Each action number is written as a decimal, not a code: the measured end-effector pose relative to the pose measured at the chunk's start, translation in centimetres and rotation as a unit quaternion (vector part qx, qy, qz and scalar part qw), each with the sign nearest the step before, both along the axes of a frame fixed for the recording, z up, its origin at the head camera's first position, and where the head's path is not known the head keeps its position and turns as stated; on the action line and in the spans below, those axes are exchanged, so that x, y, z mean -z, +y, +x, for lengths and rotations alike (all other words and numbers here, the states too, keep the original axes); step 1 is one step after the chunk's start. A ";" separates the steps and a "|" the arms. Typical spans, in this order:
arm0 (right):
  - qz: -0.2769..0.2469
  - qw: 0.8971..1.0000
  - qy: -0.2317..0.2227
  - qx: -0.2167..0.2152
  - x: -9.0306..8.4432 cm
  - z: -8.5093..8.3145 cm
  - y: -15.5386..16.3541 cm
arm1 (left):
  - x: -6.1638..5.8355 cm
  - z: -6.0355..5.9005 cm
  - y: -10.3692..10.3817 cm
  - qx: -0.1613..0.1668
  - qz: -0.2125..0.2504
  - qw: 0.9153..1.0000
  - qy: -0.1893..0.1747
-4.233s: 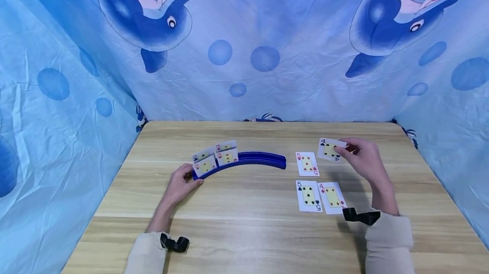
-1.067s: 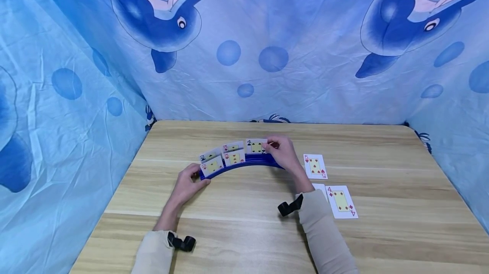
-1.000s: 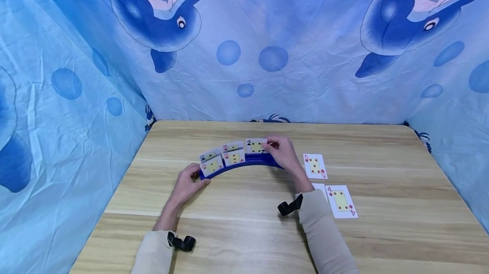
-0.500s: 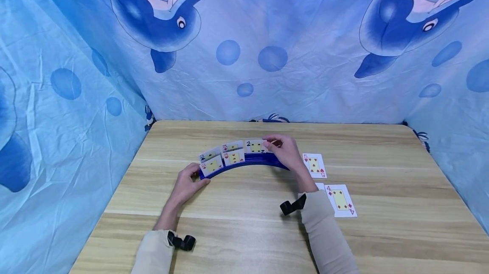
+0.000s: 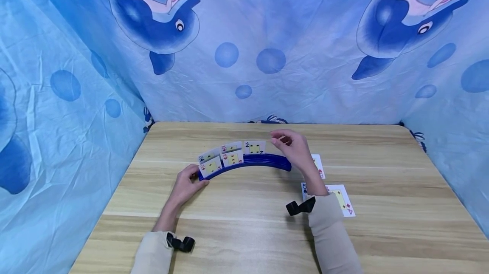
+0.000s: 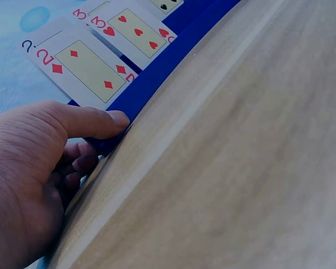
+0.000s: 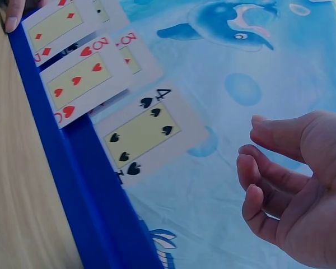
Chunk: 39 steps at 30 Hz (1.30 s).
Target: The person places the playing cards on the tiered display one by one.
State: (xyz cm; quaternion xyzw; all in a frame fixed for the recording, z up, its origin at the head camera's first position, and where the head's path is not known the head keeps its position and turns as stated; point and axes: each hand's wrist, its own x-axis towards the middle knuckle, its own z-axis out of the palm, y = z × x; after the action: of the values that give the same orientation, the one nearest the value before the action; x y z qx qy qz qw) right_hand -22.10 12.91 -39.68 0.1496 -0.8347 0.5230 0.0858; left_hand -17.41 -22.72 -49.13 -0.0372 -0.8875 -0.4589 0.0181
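My right hand (image 5: 296,150) has let go of the four of spades (image 5: 254,147), fingers loose; left hand (image 5: 188,182) grips the blue holder (image 5: 267,161), five cards standing, three on the desk (image 5: 244,231)

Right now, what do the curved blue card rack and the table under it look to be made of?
The curved blue card rack looks like moulded plastic: uniform saturated colour, smooth semi-matte edges, thin slots holding cards upright. The table shows pale wood grain in regular plank bands with a flat sheen, so probably laminate over board rather than solid wood; the pictures can't settle that.
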 end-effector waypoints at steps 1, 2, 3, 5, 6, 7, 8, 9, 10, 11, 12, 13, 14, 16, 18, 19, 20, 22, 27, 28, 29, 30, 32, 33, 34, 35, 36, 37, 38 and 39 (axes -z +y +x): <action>0.002 1.000 0.001 0.001 -0.1 0.1 0.1 | 0.0 0.0 0.0 0.000 0.000 1.000 -0.001; 0.003 1.000 0.002 0.003 -0.2 0.3 0.2 | 0.1 0.0 0.0 -0.001 -0.001 1.000 -0.001; 0.005 1.000 0.003 0.004 -0.4 0.4 0.4 | 0.1 0.0 0.0 -0.001 0.000 1.000 -0.002; 0.009 1.000 0.005 0.007 -0.6 0.6 0.6 | 0.1 0.0 -0.1 -0.001 0.001 1.000 -0.003; 0.012 1.000 0.007 0.008 -0.6 0.7 0.8 | 0.1 0.0 -0.1 -0.001 0.001 1.000 -0.004; 0.014 1.000 0.008 0.009 -0.7 0.9 0.9 | 0.0 0.0 -0.1 -0.001 0.001 1.000 -0.004; 0.017 1.000 0.010 0.010 -0.7 1.0 1.1 | 0.0 0.0 -0.1 -0.001 0.001 1.000 -0.005; 0.021 1.000 0.011 0.011 -0.8 1.0 1.3 | 0.0 0.0 -0.1 -0.001 0.002 1.000 -0.005; 0.024 1.000 0.012 0.013 -0.8 1.1 1.6 | 0.0 0.0 -0.1 -0.001 0.002 1.000 -0.006; 0.025 1.000 0.011 0.014 -0.8 1.2 1.8 | -0.1 0.0 -0.1 -0.002 0.002 1.000 -0.006; 0.026 1.000 0.009 0.016 -0.8 1.2 2.1 | -0.1 0.0 -0.1 -0.002 0.000 1.000 -0.007; 0.027 0.999 0.007 0.018 -0.7 1.3 2.4 | -0.1 0.0 -0.1 -0.002 -0.001 1.000 -0.006; 0.029 0.999 0.009 0.019 -0.6 1.4 2.7 | -0.1 0.0 -0.1 -0.002 -0.003 1.000 -0.006; 0.034 0.999 0.008 0.022 -0.6 1.6 3.4 | -0.1 0.0 -0.1 -0.001 -0.006 1.000 -0.007; 0.042 0.999 0.007 0.026 -0.5 1.8 4.1 | -0.1 0.1 -0.1 -0.001 -0.011 1.000 -0.005; 0.048 0.998 0.007 0.028 -0.5 2.0 4.5 | -0.1 0.1 -0.1 -0.001 -0.012 1.000 -0.005; 0.052 0.998 0.007 0.030 -0.5 2.1 4.8 | -0.1 0.1 -0.1 -0.001 -0.014 1.000 -0.006; 0.060 0.998 0.002 0.037 -0.5 2.3 5.5 | -0.1 0.1 -0.1 0.000 -0.013 1.000 -0.005; 0.077 0.996 0.006 0.046 -0.4 2.7 7.0 | 0.0 0.1 -0.2 -0.003 -0.012 1.000 -0.001; 0.081 0.995 0.006 0.050 -0.3 2.8 7.3 | 0.1 0.1 -0.3 -0.004 -0.012 1.000 0.000; 0.086 0.995 0.005 0.052 -0.3 2.9 7.5 | 0.1 0.1 -0.3 -0.005 -0.013 1.000 0.001; 0.091 0.994 0.003 0.055 -0.2 3.0 7.8 | 0.2 0.1 -0.3 -0.005 -0.013 1.000 0.001; 0.099 0.993 0.000 0.063 0.0 3.3 8.3 | 0.2 0.1 -0.3 -0.003 -0.015 1.000 0.001; 0.103 0.993 -0.002 0.065 0.1 3.4 8.6 | 0.2 0.1 -0.3 -0.001 -0.015 1.000 0.001; 0.106 0.992 -0.003 0.067 0.3 3.6 8.8 | 0.2 0.1 -0.3 -0.001 -0.015 1.000 0.001; 0.109 0.992 -0.004 0.069 0.4 3.7 9.1 | 0.2 0.1 -0.3 0.001 -0.014 1.000 0.001; 0.113 0.991 -0.006 0.072 0.5 3.9 9.3 | 0.2 0.1 -0.2 0.001 -0.012 1.000 0.001; 0.115 0.990 -0.006 0.075 0.6 4.1 9.6 | 0.1 0.1 -0.2 0.002 -0.011 1.000 0.001; 0.118 0.990 -0.008 0.077 0.8 4.3 9.9 | 0.1 0.1 -0.2 0.002 -0.010 1.000 0.000; 0.119 0.990 -0.009 0.080 0.9 4.4 10.1 | 0.0 0.0 -0.2 0.002 -0.009 1.000 -0.001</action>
State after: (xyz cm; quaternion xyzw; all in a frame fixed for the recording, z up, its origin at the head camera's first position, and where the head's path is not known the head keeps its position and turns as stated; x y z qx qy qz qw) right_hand -17.68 23.02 -40.56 0.0871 -0.9011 0.4123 0.1017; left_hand -17.37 -22.90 -49.17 -0.0386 -0.8916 -0.4509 0.0161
